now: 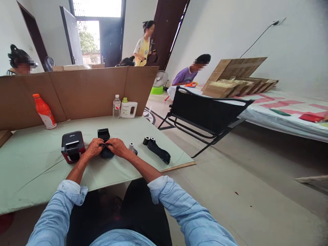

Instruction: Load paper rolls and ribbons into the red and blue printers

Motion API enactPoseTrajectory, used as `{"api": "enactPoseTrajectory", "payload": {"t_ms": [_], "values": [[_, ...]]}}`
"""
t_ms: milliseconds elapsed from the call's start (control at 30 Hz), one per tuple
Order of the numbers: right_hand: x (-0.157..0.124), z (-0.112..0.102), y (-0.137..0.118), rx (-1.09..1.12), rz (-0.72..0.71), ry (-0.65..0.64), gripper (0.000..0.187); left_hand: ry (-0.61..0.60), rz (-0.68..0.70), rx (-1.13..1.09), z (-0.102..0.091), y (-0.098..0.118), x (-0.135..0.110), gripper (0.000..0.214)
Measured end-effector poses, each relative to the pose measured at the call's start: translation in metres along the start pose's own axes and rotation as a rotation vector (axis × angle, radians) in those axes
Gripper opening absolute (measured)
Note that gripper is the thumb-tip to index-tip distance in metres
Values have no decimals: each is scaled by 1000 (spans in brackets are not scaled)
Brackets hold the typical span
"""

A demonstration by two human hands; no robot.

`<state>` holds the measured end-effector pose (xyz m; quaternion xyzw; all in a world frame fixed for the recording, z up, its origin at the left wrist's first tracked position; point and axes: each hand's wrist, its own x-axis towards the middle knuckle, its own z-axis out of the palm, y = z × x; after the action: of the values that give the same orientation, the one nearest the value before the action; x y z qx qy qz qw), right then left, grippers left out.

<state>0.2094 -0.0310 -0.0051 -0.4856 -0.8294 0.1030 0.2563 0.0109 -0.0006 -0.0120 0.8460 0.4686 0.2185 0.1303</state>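
1. A person is sitting at a pale green tabletop (33, 171), reaching forward with both forearms in light blue sleeves; the left hand (93, 147) and the right hand (118, 147) are meeting near the middle of the tabletop.
2. Both hands are curling closed around a small black device (106, 153), with the fingertips pinching its top edge from either side; the device is resting on the tabletop between the hands, which are partly hiding it.
3. A black boxy part (104, 134) is standing at twelve o'clock from the hands, just beyond the device; whether the two are touching cannot be told.
4. A red and black label printer (72, 146) is sitting at nine o'clock, just beside the left hand.
5. A small white roll (131, 146) is lying at three o'clock, just beside the right wrist; farther out the same way, a black strap-shaped piece (156, 150) with two round ends is lying flat.
6. A cardboard screen (89, 92) is standing along the far edge of the tabletop; an orange bottle (44, 112) is leaning against it at ten o'clock; a clear water bottle (116, 106) and a white jug (128, 109) are standing side by side at one o'clock.
7. A black folding chair (205, 112) is standing on the floor at two o'clock, well apart from the tabletop; beyond it, flattened cardboard (238, 77) is lying on a low bed (282, 116); other people are sitting and standing farther back.
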Motion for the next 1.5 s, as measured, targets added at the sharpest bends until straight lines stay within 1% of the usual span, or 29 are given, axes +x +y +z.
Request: {"api": "enactPoseTrajectory", "payload": {"t_ms": [133,167,233,300,367,400,467,567,667,733,833,900,1033,1133,1167,1200,1267,1333,1367,1433,1500], "values": [[-5,4,0,-38,-2,-15,28,-6,16,-23,3,-7,1,32],[-6,5,0,-40,2,-12,28,15,18,-48,3,-10,0,33],[-9,7,2,-33,1,5,29,96,3,-108,4,-16,-1,39],[-14,11,3,-15,-26,32,31,201,-65,-164,4,-23,-1,51],[-20,17,4,8,-69,76,31,279,-185,-244,4,-28,5,63],[-23,20,5,14,-90,106,31,295,-248,-301,5,-30,9,69],[-31,28,5,12,-115,172,31,287,-334,-418,8,-31,20,76],[-41,38,4,-16,-139,236,33,259,-367,-500,13,-30,33,81],[-47,45,3,-42,-155,270,35,286,-320,-502,14,-28,29,79],[-48,49,3,-53,-153,285,36,289,-226,-473,12,-28,20,71],[-50,54,3,-64,-126,312,36,236,-60,-387,7,-25,4,58],[-52,56,2,-70,-112,334,37,194,4,-324,4,-23,-4,53],[-55,59,1,-77,-111,343,37,124,39,-260,-1,-21,-19,52],[-58,58,1,-57,-124,321,34,52,30,-277,-2,-21,-31,57],[-59,57,3,-43,-127,318,37,21,19,-285,-2,-20,-35,61],[-60,56,4,-24,-126,318,42,-12,5,-290,-1,-20,-39,64],[-62,55,10,24,-100,323,63,-66,-12,-282,-1,-19,-45,73],[-61,55,17,78,-50,309,85,-84,-9,-256,0,-18,-49,84],[-61,55,21,102,-27,289,92,-79,-2,-241,1,-18,-51,88],[-58,55,28,145,2,235,98,-48,13,-216,5,-16,-52,93],[-54,55,32,177,6,189,98,-9,11,-196,10,-13,-53,92]]}}
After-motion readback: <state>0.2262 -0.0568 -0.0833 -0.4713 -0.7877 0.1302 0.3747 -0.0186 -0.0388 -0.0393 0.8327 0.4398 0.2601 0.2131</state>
